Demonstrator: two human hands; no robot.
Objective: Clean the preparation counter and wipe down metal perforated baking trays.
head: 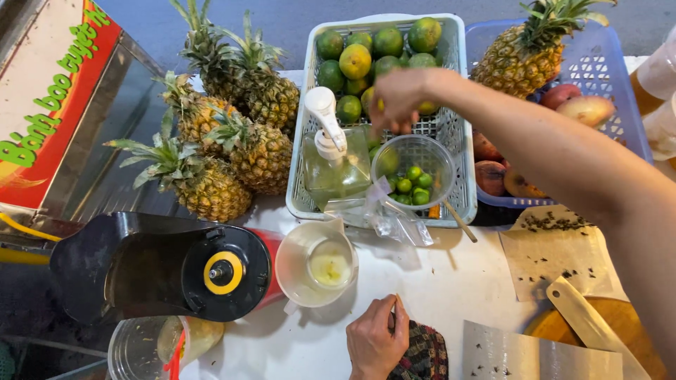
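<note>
Nearest the camera, the left hand (pixel 377 341) rests on the white table (pixel 436 288), fingers curled loosely on a dark patterned cloth (pixel 424 355); whether it grips the cloth cannot be told. Beyond it stands a white jug (pixel 315 264), just in front of the white basket (pixel 451 134). Left of the basket lie pineapples (pixel 232 134), with a black juicer (pixel 162 266) in front of them. Inside the basket sit green limes (pixel 366 53), a pump bottle (pixel 331 151) and a clear bowl (pixel 414 163) of small green fruit. The right hand (pixel 398 98) hangs over the basket's middle, just above the bowl, fingers bunched downward; what they pinch cannot be made out.
</note>
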